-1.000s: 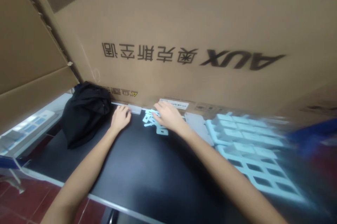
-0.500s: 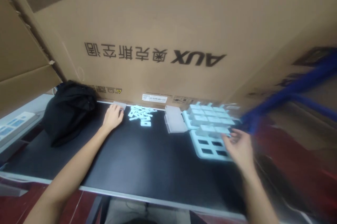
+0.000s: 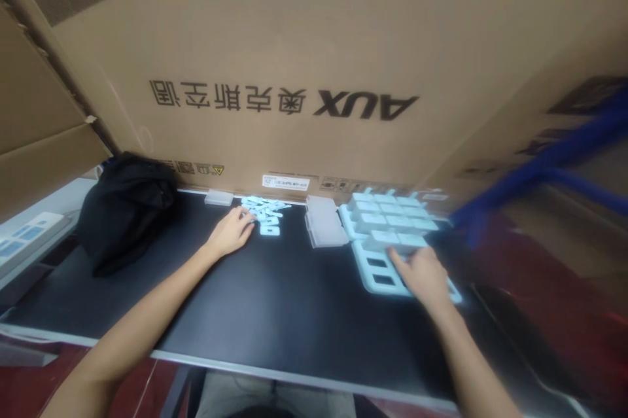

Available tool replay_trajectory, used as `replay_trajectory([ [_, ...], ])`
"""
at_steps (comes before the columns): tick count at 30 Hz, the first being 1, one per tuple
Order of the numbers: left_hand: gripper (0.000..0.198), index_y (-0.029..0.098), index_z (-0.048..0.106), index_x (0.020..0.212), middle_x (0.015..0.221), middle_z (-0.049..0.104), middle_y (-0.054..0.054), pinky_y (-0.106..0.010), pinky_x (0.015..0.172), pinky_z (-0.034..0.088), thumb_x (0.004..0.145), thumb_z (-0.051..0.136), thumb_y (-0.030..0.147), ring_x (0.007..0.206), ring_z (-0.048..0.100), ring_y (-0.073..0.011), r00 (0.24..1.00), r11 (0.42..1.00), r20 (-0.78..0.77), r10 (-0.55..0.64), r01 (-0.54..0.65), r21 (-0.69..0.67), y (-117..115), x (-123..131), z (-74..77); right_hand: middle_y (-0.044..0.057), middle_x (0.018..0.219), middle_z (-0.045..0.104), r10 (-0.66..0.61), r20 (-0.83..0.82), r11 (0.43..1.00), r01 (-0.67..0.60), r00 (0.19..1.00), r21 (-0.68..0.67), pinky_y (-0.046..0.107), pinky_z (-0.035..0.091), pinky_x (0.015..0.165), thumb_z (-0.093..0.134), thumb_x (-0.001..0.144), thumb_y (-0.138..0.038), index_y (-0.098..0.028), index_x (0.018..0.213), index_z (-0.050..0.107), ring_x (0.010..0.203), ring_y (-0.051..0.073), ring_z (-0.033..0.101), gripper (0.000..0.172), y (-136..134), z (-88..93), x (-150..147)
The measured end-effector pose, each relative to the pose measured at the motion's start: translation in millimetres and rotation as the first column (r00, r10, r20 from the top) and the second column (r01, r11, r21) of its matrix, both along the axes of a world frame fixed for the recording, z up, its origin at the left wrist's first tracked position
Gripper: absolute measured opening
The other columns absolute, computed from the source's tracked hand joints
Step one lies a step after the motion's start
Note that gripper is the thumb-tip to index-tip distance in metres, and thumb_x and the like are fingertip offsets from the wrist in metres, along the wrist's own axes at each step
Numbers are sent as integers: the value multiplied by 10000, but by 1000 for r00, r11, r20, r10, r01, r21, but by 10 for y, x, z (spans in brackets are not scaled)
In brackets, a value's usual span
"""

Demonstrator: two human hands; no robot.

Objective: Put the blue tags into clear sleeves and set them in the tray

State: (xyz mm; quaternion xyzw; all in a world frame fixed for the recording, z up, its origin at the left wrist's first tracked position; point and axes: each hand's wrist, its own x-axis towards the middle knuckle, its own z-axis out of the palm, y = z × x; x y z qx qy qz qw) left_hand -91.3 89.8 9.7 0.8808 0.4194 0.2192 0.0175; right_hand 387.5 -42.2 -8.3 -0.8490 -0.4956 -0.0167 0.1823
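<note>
My left hand [image 3: 233, 232] lies at the left edge of a pile of small light blue plastic pieces [image 3: 269, 231]. Its fingers are apart and the fingertips touch or reach over the nearest pieces. My right hand [image 3: 426, 277] rests at the light blue tray [image 3: 369, 279] with rectangular holes. The thumb is stretched towards the foot of the front light blue blocks [image 3: 385, 239], apart from the fingers. Those fingers are partly hidden, and I cannot make out anything held in them. Further rows of blocks [image 3: 369, 220] stand behind, some with upright tabs.
A translucent plastic box [image 3: 326, 225] stands left of the tray, and a smaller one [image 3: 218, 197] lies left of the pile. A black cloth bag [image 3: 130, 215] sits at left. A large cardboard carton [image 3: 275, 32] walls the back of the black table [image 3: 275, 313]. Blue metal bars [image 3: 540, 156] rise at right.
My left hand has moved right, off the small translucent box and onto the pile's edge. My right hand has moved left and down over the tray's front holes.
</note>
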Motion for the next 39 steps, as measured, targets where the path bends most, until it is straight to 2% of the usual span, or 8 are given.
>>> replay_trajectory([
  [7,346,273,643,1207,1231,635,-89,-370,1007,565,955,463,119,1175,642,-241,995,998,81,-58,59,-15,79,-37,-99,307,955,668,-96,-104,992,103,990,67,504,532,838,446,850,-692,-52,1131,562,946,431,683,708,-9,56,-48],
  [12,293,255,638,1182,1201,648,-92,-343,965,574,1011,422,157,1076,691,-215,990,995,104,-92,95,-24,80,-34,-88,266,952,673,-146,-108,944,171,983,284,506,528,796,502,803,-644,-138,1051,548,902,410,667,566,-102,181,-54],
  [18,270,242,632,1193,1195,673,-85,-347,979,570,1022,438,165,1090,699,-204,965,985,201,-171,175,-2,88,-38,-84,76,723,590,104,24,859,-102,994,502,411,493,664,564,747,-625,-242,861,487,674,269,589,407,-179,492,-579],
  [24,270,204,611,1268,1163,696,-106,-359,945,549,1049,504,321,1035,674,-212,872,967,456,-180,242,-81,-257,182,339,73,876,666,657,11,745,-651,754,148,331,447,691,556,795,-432,-229,930,488,773,229,633,252,-181,857,-1629],
  [27,385,204,556,1392,1065,722,-77,-306,831,556,1055,502,382,867,671,-169,825,853,489,-284,450,-264,-549,371,619,69,941,682,761,-60,642,-764,646,-64,315,397,690,564,798,-376,-218,965,492,825,228,641,241,-131,968,-1991],
  [30,307,187,717,1130,931,742,-50,-268,781,532,1049,521,409,796,665,-147,833,808,466,-299,480,-340,-710,462,771,76,983,679,781,-97,603,-785,617,-143,307,343,667,566,808,-358,-206,989,491,838,224,634,248,-57,1000,-2144],
  [35,383,158,765,967,768,729,-35,-247,648,527,977,624,514,610,629,-123,800,799,600,-18,372,-472,-430,238,681,81,998,670,746,-125,634,-756,654,-163,302,297,655,555,848,-348,-205,979,477,833,216,631,209,-1,922,-2121],
  [39,453,159,764,1114,858,754,-62,-280,727,556,933,656,559,694,671,-154,751,884,643,152,189,-429,61,31,494,90,1016,684,723,-127,649,-731,679,-213,308,262,646,554,873,-361,-206,988,480,866,237,654,207,-25,841,-2096],
])
